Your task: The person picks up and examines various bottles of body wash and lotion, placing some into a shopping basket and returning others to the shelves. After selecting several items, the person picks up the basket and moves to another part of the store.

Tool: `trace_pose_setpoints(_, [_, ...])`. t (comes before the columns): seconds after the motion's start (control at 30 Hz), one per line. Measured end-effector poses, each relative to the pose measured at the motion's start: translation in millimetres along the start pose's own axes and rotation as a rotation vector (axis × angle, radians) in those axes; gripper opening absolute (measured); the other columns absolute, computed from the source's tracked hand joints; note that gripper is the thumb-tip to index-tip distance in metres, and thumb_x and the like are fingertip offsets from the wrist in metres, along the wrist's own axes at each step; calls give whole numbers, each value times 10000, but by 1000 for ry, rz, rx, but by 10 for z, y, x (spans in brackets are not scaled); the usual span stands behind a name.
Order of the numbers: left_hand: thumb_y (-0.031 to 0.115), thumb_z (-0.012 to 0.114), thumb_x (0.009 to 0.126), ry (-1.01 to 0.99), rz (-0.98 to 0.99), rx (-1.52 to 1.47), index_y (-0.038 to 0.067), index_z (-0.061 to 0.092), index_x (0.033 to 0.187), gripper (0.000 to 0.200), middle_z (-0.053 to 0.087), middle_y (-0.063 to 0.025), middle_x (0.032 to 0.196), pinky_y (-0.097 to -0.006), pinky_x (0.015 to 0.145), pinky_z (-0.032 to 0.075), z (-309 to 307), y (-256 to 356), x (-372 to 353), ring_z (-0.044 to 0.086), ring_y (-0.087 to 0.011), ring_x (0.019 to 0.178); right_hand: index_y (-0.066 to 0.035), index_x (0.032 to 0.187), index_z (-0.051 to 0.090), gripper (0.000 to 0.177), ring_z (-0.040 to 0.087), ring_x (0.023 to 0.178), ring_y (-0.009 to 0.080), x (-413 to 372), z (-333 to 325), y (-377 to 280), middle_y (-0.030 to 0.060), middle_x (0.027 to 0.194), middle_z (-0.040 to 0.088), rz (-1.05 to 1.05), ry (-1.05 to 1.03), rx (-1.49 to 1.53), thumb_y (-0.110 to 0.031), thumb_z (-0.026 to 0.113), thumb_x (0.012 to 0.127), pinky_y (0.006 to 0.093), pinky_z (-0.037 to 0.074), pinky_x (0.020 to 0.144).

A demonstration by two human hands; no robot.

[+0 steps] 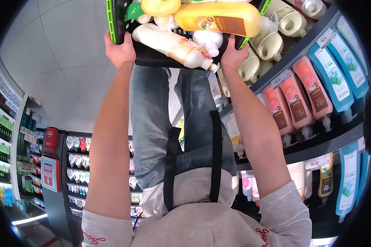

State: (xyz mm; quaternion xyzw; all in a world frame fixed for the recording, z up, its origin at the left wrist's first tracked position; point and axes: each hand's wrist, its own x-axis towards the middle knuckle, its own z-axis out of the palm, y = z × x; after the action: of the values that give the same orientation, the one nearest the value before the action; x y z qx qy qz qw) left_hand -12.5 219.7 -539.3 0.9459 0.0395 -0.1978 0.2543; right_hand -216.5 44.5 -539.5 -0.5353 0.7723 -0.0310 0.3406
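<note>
My left hand is closed on the left side of a black shopping basket with green edging. On the opposite side, my right hand grips the same basket, thumb on its rim. Inside lies a large yellow pump bottle with a brown label. Nearer to me, a cream-coloured bottle with a fruit print lies tilted, its neck over the near rim. Beside it is a white bottle. A yellow container and a green cap sit at the far left. The basket's far end is cut off.
Close on the right, a shelf carries pink pump bottles, blue bottles and white bottles with price tags. Another shelf stands at the lower left, by a red-framed box. Grey floor tiles lie left of my legs.
</note>
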Motion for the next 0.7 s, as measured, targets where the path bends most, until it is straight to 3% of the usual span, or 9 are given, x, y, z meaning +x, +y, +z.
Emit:
trace_pose_setpoints(0.37, [149,668,728,7,2,-41,15,550,1033,354,645,-116,889,-337,760,470,9,-18,-10,615,-220,791,0,944,536,388,606,765,289,41,44,101,151,831,629,-99,55,7,-318,675,772,375,456,732])
trace_pose_setpoints(0.47, [162,669,726,-13,1,-46,14,550,1037,364,644,-122,884,-344,761,470,-4,-17,5,614,-233,794,2,926,530,392,594,732,276,44,52,101,140,803,620,-129,57,13,-330,673,774,371,453,709])
trace_pose_setpoints(0.53, [191,650,713,-27,-16,8,74,529,1123,444,657,-129,901,-367,778,477,-10,-11,6,630,-275,824,3,910,524,398,584,710,267,48,53,103,134,779,612,-133,69,19,-341,673,774,368,451,693])
trace_pose_setpoints(0.7, [183,647,710,-24,17,13,67,530,1109,432,656,-132,899,-368,771,476,-7,-29,3,628,-279,820,2,909,524,389,595,724,280,36,37,98,145,792,619,-100,69,23,-327,674,766,375,452,699])
